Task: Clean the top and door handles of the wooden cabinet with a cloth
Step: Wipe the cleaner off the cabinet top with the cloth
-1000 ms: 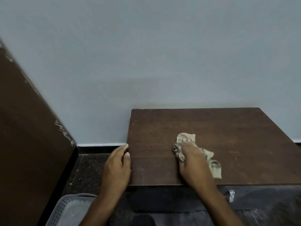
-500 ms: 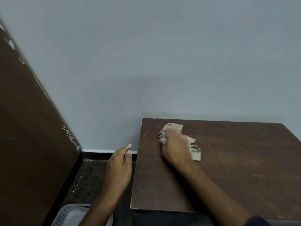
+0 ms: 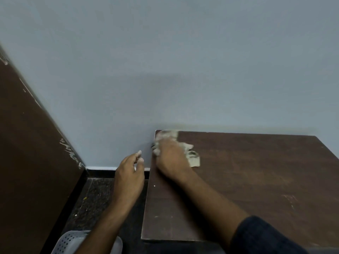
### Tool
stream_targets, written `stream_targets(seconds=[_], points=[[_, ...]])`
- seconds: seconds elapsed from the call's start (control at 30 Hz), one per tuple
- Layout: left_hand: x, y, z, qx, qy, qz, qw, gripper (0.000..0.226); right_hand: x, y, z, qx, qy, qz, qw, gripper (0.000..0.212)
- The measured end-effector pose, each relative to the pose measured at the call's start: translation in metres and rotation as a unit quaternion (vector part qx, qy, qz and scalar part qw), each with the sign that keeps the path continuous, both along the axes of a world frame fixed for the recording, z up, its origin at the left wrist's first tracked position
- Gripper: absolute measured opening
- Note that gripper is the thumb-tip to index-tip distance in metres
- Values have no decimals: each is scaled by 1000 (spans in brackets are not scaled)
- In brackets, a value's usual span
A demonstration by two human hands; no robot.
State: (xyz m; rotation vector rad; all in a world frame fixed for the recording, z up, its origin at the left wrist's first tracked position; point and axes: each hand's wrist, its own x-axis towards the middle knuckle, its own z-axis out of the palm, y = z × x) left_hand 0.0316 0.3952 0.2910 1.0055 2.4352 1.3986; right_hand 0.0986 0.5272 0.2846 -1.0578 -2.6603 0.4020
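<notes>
The dark brown wooden cabinet top (image 3: 256, 180) fills the lower right, set against a pale blue wall. My right hand (image 3: 171, 160) presses a crumpled beige cloth (image 3: 192, 156) onto the far left corner of the top; the cloth shows beyond the fingers and to the right of the hand. My left hand (image 3: 129, 176) hovers just off the cabinet's left edge, fingers loosely apart, holding nothing. The cabinet's doors and handles are out of view.
A tall dark brown panel (image 3: 31, 162) leans in along the left side. A dark speckled floor strip (image 3: 91, 197) lies between it and the cabinet. A perforated grey plastic basket (image 3: 73, 242) sits at the bottom left.
My right hand has slid the cloth from the front middle of the top to its far left corner. My left hand came off the cabinet's left edge and now hovers beside it.
</notes>
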Motion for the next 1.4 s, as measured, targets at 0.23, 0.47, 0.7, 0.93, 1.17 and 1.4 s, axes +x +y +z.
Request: stream_targets(seconds=[0.23, 0.47, 0.7, 0.93, 1.17, 1.4], points=[[1, -15, -3, 3, -1, -26, 1000, 31, 21, 58, 20, -45, 39, -23, 998, 25], [-3, -24, 1, 40, -37, 15, 998, 31, 63, -92, 8, -122, 106, 284, 945, 12], [22, -46, -1, 14, -16, -31, 999, 31, 152, -25, 15, -82, 120, 149, 978, 39], [29, -54, 5, 8, -11, -21, 1000, 32, 105, -63, 6, -70, 108, 65, 990, 20], [39, -58, 13, 19, 10, -39, 999, 31, 136, -108, -1, -93, 80, 236, 964, 41], [69, -62, 7, 13, 66, -100, 993, 31, 174, -72, 1, -28, 68, 19, 997, 25]])
